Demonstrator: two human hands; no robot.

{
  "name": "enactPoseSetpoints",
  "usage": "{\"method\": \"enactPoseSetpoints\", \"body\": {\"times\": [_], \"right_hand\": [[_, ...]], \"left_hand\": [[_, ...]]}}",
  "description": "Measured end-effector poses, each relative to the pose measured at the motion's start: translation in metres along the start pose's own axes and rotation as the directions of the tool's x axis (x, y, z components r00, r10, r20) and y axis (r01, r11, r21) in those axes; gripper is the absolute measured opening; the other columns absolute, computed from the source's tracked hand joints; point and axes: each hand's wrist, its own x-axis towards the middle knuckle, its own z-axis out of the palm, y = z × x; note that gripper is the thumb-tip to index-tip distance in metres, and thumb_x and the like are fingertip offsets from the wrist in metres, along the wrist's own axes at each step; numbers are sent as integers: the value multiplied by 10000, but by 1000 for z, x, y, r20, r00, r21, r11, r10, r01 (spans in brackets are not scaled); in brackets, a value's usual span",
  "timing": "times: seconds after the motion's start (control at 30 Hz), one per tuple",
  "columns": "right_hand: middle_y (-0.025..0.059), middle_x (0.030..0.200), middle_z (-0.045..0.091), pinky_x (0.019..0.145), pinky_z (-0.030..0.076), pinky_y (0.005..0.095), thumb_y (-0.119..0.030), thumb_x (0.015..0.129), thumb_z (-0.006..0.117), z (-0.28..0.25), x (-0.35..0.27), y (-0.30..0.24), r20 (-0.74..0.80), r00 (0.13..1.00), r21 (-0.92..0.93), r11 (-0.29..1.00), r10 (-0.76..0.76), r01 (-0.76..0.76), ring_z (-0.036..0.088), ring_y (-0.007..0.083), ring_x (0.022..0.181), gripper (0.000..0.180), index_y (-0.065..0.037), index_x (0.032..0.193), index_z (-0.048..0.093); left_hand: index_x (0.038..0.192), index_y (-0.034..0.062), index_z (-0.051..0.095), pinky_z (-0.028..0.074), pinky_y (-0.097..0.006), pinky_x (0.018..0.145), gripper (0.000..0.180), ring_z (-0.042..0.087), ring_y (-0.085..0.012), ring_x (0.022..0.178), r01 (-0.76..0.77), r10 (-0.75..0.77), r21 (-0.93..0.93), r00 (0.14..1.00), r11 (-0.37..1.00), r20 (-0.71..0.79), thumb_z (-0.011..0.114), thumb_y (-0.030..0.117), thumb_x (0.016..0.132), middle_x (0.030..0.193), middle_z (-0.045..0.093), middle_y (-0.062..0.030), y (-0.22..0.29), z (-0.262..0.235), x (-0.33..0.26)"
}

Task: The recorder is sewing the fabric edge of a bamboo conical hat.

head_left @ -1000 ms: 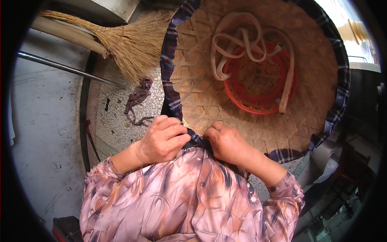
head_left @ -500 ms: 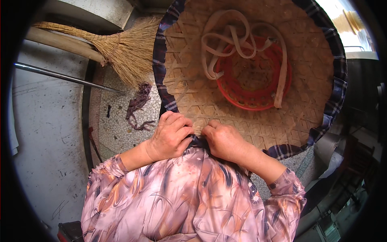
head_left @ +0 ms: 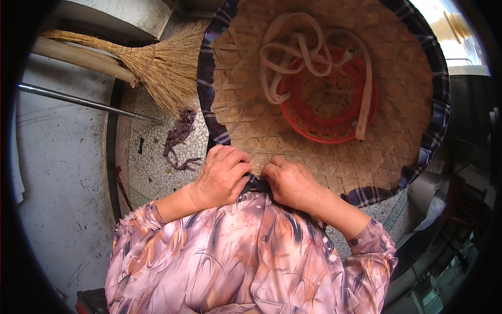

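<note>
The woven tray (head_left: 387, 152) extends beyond the hands (head_left: 222, 175) (head_left: 289, 180), its rim (head_left: 256, 184) between them.

You can read no lettering or numbers here. The dark marks (head_left: 78, 273) on the grey surface (head_left: 57, 199) to your left are illegible.

We have the broom (head_left: 170, 65) upper left and, upper right, the tray (head_left: 402, 89), a strap (head_left: 366, 104) over a basket (head_left: 319, 136) inside.
</note>
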Motion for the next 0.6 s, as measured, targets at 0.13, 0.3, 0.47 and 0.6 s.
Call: {"method": "enactPoseSetpoints", "body": {"times": [0.13, 0.3, 0.47, 0.6], "right_hand": [[132, 886, 618, 680, 540, 456, -76, 804, 621, 1, 0, -2, 7, 1000, -2, 1000, -3, 3, 653, 354, 776, 145, -61, 944, 658], [129, 886, 620, 677, 541, 453, -81, 805, 619, 2, 0, -2, -23, 999, 25, 999, 23, -22, 654, 356, 769, 133, -63, 929, 664], [127, 889, 622, 672, 542, 451, -91, 807, 619, 2, 1, -3, -9, 1000, 1, 1000, 0, 0, 657, 352, 764, 131, -64, 925, 668], [125, 893, 623, 666, 542, 444, -93, 807, 622, 2, 0, -2, 9, 999, -5, 999, -33, 33, 657, 344, 764, 143, -67, 938, 672]], "left_hand": [[896, 78, 635, 384, -412, 893, 265, 573, -274, 963, -10, 10, -5, 1000, 1000, 13, 755, 65, 660, 989, 611, -69, -3, 0, -1], [907, 78, 637, 387, -410, 889, 270, 574, -274, 963, 0, 0, 8, 1000, 1000, 2, 753, 63, 663, 991, 612, -66, -1, 0, 1], [920, 75, 643, 391, -414, 886, 271, 574, -273, 966, -6, 5, 22, 1000, 1000, 25, 749, 62, 671, 990, 612, -65, -2, -1, 0], [917, 74, 645, 391, -414, 887, 265, 574, -273, 967, -16, 15, 24, 1000, 1000, 22, 749, 63, 673, 989, 610, -63, -3, 1, -1]]}}
